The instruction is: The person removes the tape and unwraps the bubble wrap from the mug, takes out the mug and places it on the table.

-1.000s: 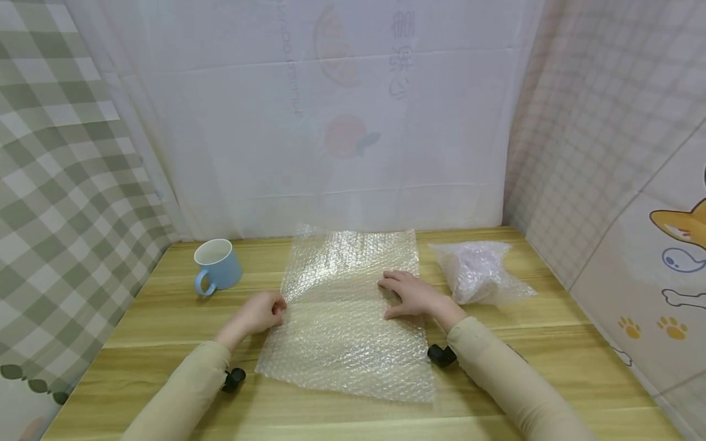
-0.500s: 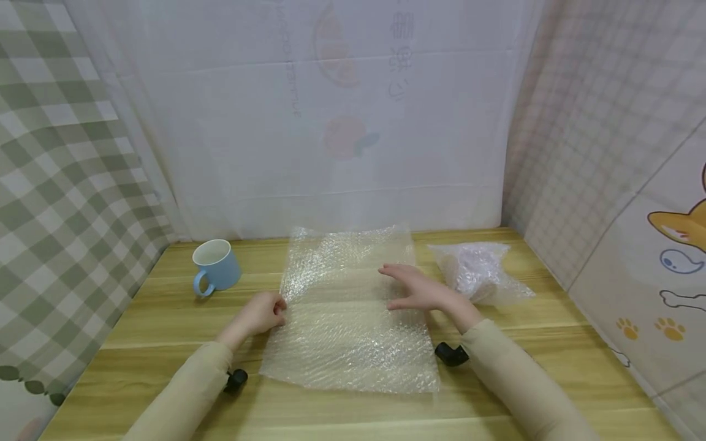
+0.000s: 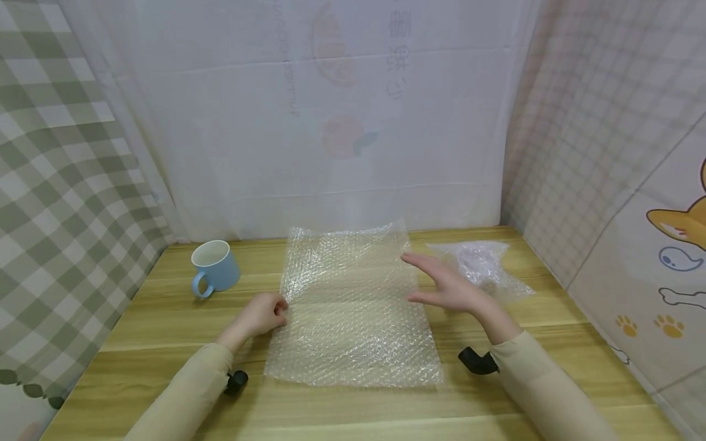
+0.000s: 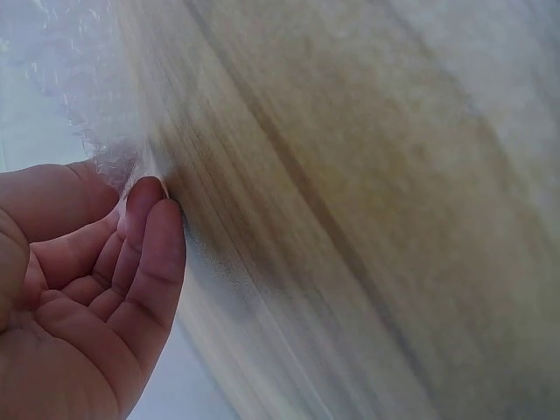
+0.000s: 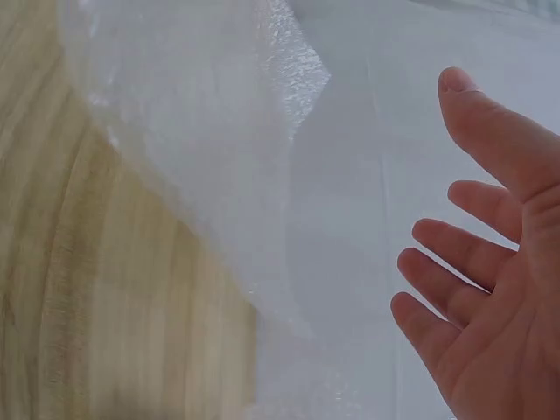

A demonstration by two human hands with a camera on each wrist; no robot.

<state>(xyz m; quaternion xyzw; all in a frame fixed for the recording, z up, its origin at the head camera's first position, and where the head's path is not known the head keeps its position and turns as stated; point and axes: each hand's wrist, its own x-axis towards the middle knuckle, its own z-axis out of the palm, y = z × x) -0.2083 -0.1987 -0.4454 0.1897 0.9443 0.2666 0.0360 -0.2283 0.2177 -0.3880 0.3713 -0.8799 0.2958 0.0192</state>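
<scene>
1. My left hand [image 3: 263, 313] pinches the bubble wrap sheet [image 3: 353, 306], lying flat mid-table [image 3: 165, 324].
2. My right hand [image 3: 447, 285] hovers above it, fingers spread, holding nothing.
3. Light, floppy, slippery, I reckon; take its edges.

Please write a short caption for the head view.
Left hand pinches bubble wrap sheet; right hand hovers open above it.
</scene>
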